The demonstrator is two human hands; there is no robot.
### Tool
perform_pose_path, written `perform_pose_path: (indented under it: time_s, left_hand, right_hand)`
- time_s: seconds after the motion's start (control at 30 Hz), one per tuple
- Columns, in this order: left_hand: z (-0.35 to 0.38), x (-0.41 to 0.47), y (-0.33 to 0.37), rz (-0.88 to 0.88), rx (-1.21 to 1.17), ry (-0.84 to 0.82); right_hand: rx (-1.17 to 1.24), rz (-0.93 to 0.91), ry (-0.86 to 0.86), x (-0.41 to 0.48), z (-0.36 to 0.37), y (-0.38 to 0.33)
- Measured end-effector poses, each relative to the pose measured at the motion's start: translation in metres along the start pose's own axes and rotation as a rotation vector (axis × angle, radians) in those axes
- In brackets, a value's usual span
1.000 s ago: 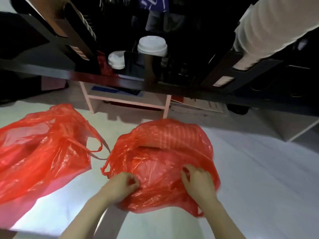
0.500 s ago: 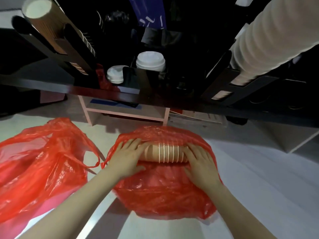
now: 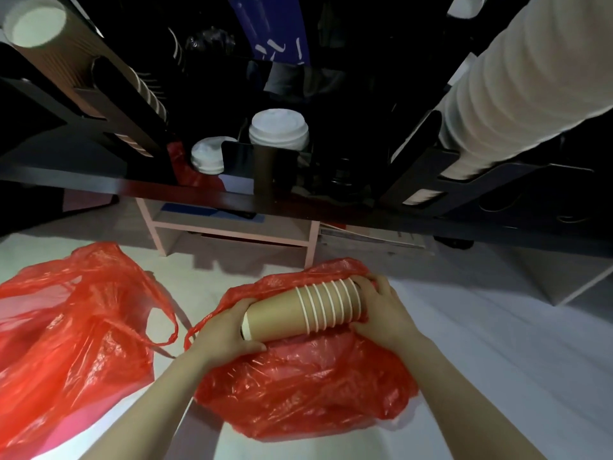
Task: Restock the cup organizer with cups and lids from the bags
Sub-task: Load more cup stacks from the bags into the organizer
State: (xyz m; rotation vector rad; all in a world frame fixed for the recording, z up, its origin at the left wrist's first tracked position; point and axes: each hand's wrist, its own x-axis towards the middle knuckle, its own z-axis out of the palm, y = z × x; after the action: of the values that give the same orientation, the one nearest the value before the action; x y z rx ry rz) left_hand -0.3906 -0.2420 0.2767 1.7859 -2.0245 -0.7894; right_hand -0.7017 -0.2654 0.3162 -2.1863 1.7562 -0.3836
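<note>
Cup stack point(image 3: 308, 310) held horiz. over the red bag point(image 3: 298, 393), one hand at each end. Left hand point(image 3: 222, 333) cups the base end, fingers curled round the outermost cup. Right hand point(image 3: 381, 310) wraps the rim end, fingers curled over the top. Both hands clench the stack; neither is free.

The two-ended grip probably keeps the nested cups pressed together so none slides off while the stack lies on its side. It also lets the stack be lifted w/o snagging the thin plastic. The bag sits directly under the stack, mouth open and crumpled round it. Plastic rises behind the rim end, so the stack reads as partly out, not fully clear.

Stack: approx. ten kraft-brown paper cups, tightly nested. Pale rolled rims show as even white rings toward the rim end. The plain wall of the outer cup runs toward the base end, w/ a white edge at its foot. No dents visible.

Second red bag point(image 3: 66, 327) lies left of the stack, well apart and slack; contents not discernible. Organizer point(image 3: 414, 180) stands above & beyond the stack on a dark counter point(image 3: 132, 187). White cup column point(image 3: 514, 94) is up-right of the stack, brown cup column point(image 3: 49, 44) up-left, lidded cup point(image 3: 278, 131) and lid pile point(image 3: 209, 154) directly beyond.

Judgement: early step, extraction from the bag; loading into a brown-cup slot likely follows.
</note>
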Motion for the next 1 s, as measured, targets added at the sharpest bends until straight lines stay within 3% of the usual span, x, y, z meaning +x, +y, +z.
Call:
perform_pose_path:
  time_s: [0.17,0.47,0.63,1.0]
  left_hand:
    - [-0.003,-0.013,-0.006,0.012,-0.125,-0.032]
    - [-0.011,-0.045,-0.020,-0.022,-0.212,-0.058]
    - [-0.006,-0.067,-0.031,-0.140,-0.316,0.012]
    - [-0.004,-0.089,-0.013,-0.241,-0.329,0.025]
  right_hand:
    - [0.067,-0.027,-0.042,0.000,0.001,-0.001]
    - [0.410,-0.033,-0.123,-0.034,0.018,0.001]
    - [0.540,-0.011,-0.137,-0.055,0.023,0.006]
    - [0.607,0.040,-0.096,-0.079,0.028,0.034]
